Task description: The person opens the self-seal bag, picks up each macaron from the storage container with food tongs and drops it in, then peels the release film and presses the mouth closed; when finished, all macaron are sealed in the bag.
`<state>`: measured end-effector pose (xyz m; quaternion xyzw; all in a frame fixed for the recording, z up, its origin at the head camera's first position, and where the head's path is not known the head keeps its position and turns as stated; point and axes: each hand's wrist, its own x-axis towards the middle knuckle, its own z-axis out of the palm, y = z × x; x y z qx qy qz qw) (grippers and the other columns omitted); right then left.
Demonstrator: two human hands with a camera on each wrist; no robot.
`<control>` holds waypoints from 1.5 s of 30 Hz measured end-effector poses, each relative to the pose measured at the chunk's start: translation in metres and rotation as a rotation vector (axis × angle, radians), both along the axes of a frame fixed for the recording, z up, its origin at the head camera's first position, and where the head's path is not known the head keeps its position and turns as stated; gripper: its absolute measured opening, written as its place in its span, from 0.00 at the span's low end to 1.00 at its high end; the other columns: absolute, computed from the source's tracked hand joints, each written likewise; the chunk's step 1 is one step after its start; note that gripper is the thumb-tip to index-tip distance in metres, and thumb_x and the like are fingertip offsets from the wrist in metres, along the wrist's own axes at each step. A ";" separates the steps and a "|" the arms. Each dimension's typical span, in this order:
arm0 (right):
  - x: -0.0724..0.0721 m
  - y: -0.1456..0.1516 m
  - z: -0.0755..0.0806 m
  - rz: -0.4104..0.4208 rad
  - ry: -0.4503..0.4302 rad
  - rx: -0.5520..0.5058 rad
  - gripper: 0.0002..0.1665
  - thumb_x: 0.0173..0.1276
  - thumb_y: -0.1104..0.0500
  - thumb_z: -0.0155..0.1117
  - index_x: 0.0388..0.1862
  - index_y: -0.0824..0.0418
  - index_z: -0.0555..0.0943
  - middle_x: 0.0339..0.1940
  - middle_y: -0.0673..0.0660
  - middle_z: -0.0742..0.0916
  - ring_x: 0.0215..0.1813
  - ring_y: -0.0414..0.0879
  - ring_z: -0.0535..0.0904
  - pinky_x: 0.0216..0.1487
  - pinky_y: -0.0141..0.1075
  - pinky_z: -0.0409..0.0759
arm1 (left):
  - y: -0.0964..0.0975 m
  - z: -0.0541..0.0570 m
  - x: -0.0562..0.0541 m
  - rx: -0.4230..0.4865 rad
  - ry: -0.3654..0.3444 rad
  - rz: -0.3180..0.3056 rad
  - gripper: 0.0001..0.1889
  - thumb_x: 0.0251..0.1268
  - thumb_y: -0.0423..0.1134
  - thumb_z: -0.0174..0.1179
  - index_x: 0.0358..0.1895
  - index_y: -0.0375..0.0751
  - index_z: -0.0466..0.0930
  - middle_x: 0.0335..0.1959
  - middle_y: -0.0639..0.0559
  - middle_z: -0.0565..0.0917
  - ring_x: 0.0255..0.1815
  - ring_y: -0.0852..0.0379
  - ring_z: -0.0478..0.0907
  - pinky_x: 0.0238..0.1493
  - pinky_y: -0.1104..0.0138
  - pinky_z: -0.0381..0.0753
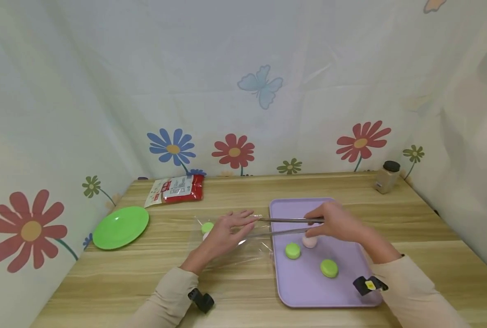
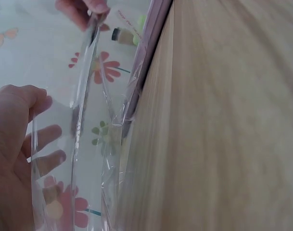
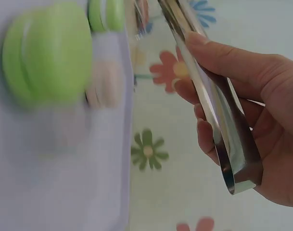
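With thumb and fingers, my left hand pinches the edge of a clear plastic bag lying on the table. Inside the bag are a green macaron and a pale pink one, partly hidden by the hand. My right hand grips metal tongs, whose arms point left into the bag's mouth. Their tips are hidden behind my left hand, so I cannot tell whether they hold anything. Below the right hand, a lilac tray carries two green macarons and a pale pink macaron.
A green plate lies at the left of the wooden table. Behind it is a red and white packet. A small jar with a black lid stands at the back right. A flowered curtain surrounds the table.
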<state>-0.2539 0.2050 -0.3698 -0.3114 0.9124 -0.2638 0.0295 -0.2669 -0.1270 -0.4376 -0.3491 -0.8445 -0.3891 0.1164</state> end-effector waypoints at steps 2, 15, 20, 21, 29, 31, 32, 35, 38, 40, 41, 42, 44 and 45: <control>0.001 0.020 0.004 -0.010 -0.040 -0.006 0.24 0.57 0.55 0.80 0.50 0.67 0.87 0.38 0.52 0.89 0.35 0.41 0.79 0.33 0.32 0.80 | 0.000 0.000 0.000 -0.005 -0.005 0.001 0.16 0.71 0.38 0.63 0.59 0.42 0.84 0.63 0.44 0.79 0.69 0.39 0.71 0.70 0.35 0.57; -0.008 0.130 0.009 0.008 -0.162 0.024 0.21 0.53 0.55 0.81 0.44 0.63 0.88 0.35 0.50 0.87 0.33 0.41 0.77 0.33 0.33 0.80 | 0.001 0.003 0.005 -0.025 -0.023 0.024 0.17 0.70 0.38 0.63 0.60 0.43 0.84 0.64 0.46 0.79 0.70 0.45 0.70 0.71 0.38 0.58; -0.009 0.142 0.004 -0.018 -0.213 0.078 0.20 0.53 0.57 0.82 0.43 0.64 0.87 0.35 0.50 0.86 0.34 0.42 0.77 0.35 0.33 0.80 | 0.001 0.002 0.004 -0.026 -0.019 0.025 0.17 0.70 0.38 0.63 0.60 0.44 0.84 0.64 0.46 0.78 0.70 0.45 0.70 0.71 0.38 0.57; -0.010 0.143 0.003 -0.016 -0.208 0.083 0.20 0.52 0.57 0.81 0.42 0.64 0.87 0.34 0.50 0.86 0.34 0.42 0.77 0.35 0.33 0.80 | 0.001 0.002 0.004 -0.023 -0.016 0.023 0.17 0.70 0.38 0.63 0.60 0.44 0.84 0.64 0.45 0.79 0.70 0.45 0.70 0.71 0.37 0.57; -0.011 0.144 0.002 -0.026 -0.186 0.063 0.19 0.52 0.58 0.82 0.41 0.64 0.87 0.33 0.50 0.87 0.33 0.39 0.77 0.35 0.33 0.80 | 0.001 0.002 0.003 -0.005 -0.027 0.011 0.16 0.71 0.39 0.63 0.60 0.46 0.84 0.64 0.45 0.79 0.70 0.42 0.70 0.71 0.37 0.57; -0.010 0.143 0.002 -0.036 -0.180 0.054 0.18 0.52 0.58 0.82 0.41 0.64 0.87 0.33 0.50 0.87 0.33 0.39 0.77 0.35 0.33 0.81 | 0.001 0.002 0.003 -0.012 -0.029 0.014 0.16 0.71 0.40 0.63 0.60 0.46 0.84 0.64 0.46 0.79 0.70 0.44 0.70 0.71 0.37 0.57; -0.010 0.142 0.003 -0.040 -0.177 0.048 0.18 0.53 0.58 0.81 0.41 0.64 0.87 0.33 0.50 0.87 0.33 0.40 0.77 0.35 0.33 0.81 | 0.001 0.002 0.004 -0.015 -0.032 0.017 0.16 0.71 0.40 0.63 0.60 0.47 0.84 0.64 0.46 0.78 0.70 0.45 0.70 0.71 0.38 0.57; -0.008 0.138 0.005 -0.038 -0.146 0.025 0.17 0.53 0.59 0.81 0.40 0.63 0.87 0.33 0.51 0.86 0.33 0.40 0.77 0.34 0.33 0.81 | 0.001 0.002 0.004 -0.022 -0.035 0.023 0.17 0.71 0.40 0.63 0.60 0.48 0.84 0.64 0.47 0.79 0.71 0.46 0.69 0.71 0.39 0.57; -0.007 0.127 0.007 -0.027 -0.110 0.002 0.16 0.54 0.58 0.81 0.40 0.61 0.87 0.33 0.50 0.86 0.33 0.40 0.77 0.34 0.33 0.81 | 0.001 0.002 0.005 -0.021 -0.045 0.025 0.17 0.71 0.40 0.63 0.60 0.49 0.84 0.65 0.47 0.78 0.71 0.47 0.69 0.72 0.39 0.57; -0.007 0.115 0.006 -0.016 -0.091 -0.009 0.17 0.54 0.56 0.81 0.40 0.61 0.88 0.34 0.50 0.87 0.34 0.39 0.78 0.35 0.33 0.81 | 0.001 0.002 0.005 -0.020 -0.053 0.020 0.17 0.72 0.41 0.62 0.61 0.48 0.84 0.65 0.46 0.78 0.71 0.46 0.69 0.72 0.39 0.57; -0.007 0.108 0.005 -0.010 -0.086 -0.017 0.18 0.55 0.55 0.81 0.41 0.62 0.88 0.34 0.50 0.87 0.35 0.40 0.78 0.35 0.33 0.81 | 0.001 0.002 0.005 -0.021 -0.059 0.020 0.17 0.72 0.42 0.62 0.61 0.47 0.83 0.65 0.47 0.78 0.71 0.47 0.69 0.72 0.39 0.57; -0.007 0.100 0.005 -0.006 -0.082 -0.023 0.19 0.55 0.55 0.81 0.42 0.63 0.87 0.35 0.51 0.87 0.35 0.40 0.79 0.36 0.33 0.82 | 0.001 0.002 0.005 -0.019 -0.063 0.016 0.17 0.72 0.42 0.61 0.61 0.46 0.83 0.66 0.46 0.77 0.71 0.46 0.69 0.72 0.39 0.56; -0.007 0.084 0.002 0.007 -0.075 -0.029 0.20 0.55 0.54 0.81 0.43 0.64 0.87 0.36 0.51 0.87 0.36 0.42 0.80 0.38 0.34 0.82 | 0.001 0.002 0.005 -0.013 -0.074 0.011 0.18 0.73 0.43 0.61 0.61 0.44 0.83 0.66 0.46 0.77 0.71 0.46 0.69 0.72 0.39 0.56; -0.007 0.076 0.000 0.013 -0.066 -0.025 0.20 0.55 0.54 0.81 0.42 0.64 0.87 0.36 0.51 0.87 0.37 0.43 0.80 0.39 0.34 0.82 | 0.001 0.002 0.004 -0.007 -0.077 0.008 0.18 0.73 0.42 0.61 0.61 0.43 0.83 0.66 0.45 0.77 0.71 0.45 0.69 0.72 0.39 0.56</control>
